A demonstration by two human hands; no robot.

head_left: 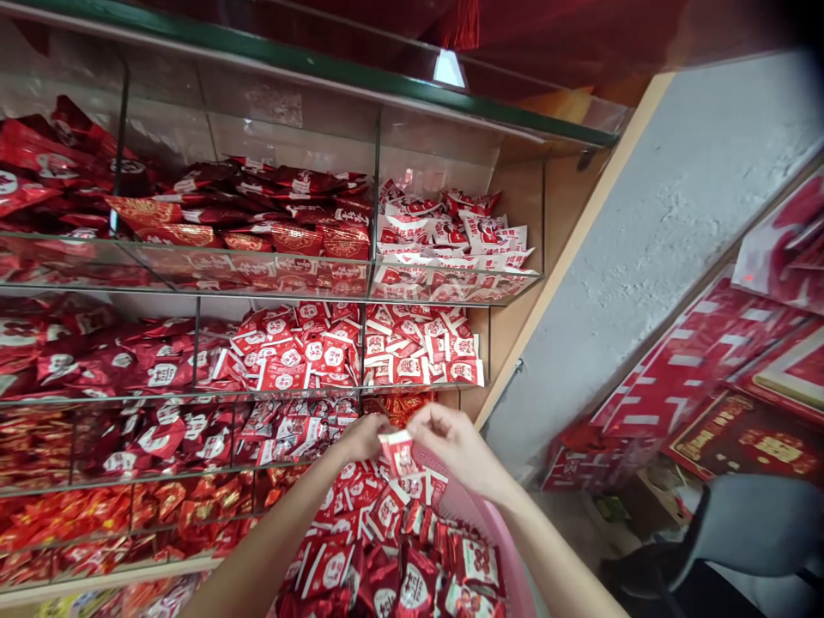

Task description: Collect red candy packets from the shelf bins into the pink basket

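Right hand [451,446] pinches red-white packet [400,455] in fingers, over pink basket [505,538]; left hand [361,439] alongside, finger grip unclear; Chinese-lettered wrappers [415,588] at near edge.

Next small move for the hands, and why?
I'd probably settle the small red-and-white wrapped packet into the right hand's grip alone. It sits between the fingertips of both hands, left hand included, above the pink plastic basket of loose packets; which fingers carry it is unclear, so one sure hold looks safer.

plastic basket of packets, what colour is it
The plastic basket is pink, clearest in the head view.
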